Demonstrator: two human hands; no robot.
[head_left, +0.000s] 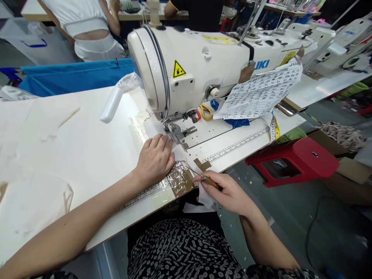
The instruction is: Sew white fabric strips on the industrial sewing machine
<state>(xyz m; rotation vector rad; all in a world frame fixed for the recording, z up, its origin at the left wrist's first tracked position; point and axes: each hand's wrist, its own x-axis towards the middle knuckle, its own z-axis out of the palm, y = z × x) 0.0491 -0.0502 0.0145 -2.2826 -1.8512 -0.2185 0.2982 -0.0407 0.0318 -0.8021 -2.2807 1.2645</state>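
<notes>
A white sewing machine (186,69) stands over the table, its needle and presser foot (167,128) low at the work. Just in front of the foot, my left hand (155,159) presses down on white fabric (180,154), fingers bent and close together. The fingertips are partly hidden. My right hand (225,190) is closed around the wooden handle of an awl (213,183) at the table's front edge. Its thin metal tip points left toward the fabric beside my left hand. A white strip (205,197) hangs over the edge below the awl.
A written paper sheet (261,91) hangs by the machine. Yellow-handled scissors (206,111) lie behind the foot. Ruler tape (235,145) runs along the front edge. Pale fabric pieces (37,193) lie left. A red stool (308,155) stands right; a person (87,27) is behind.
</notes>
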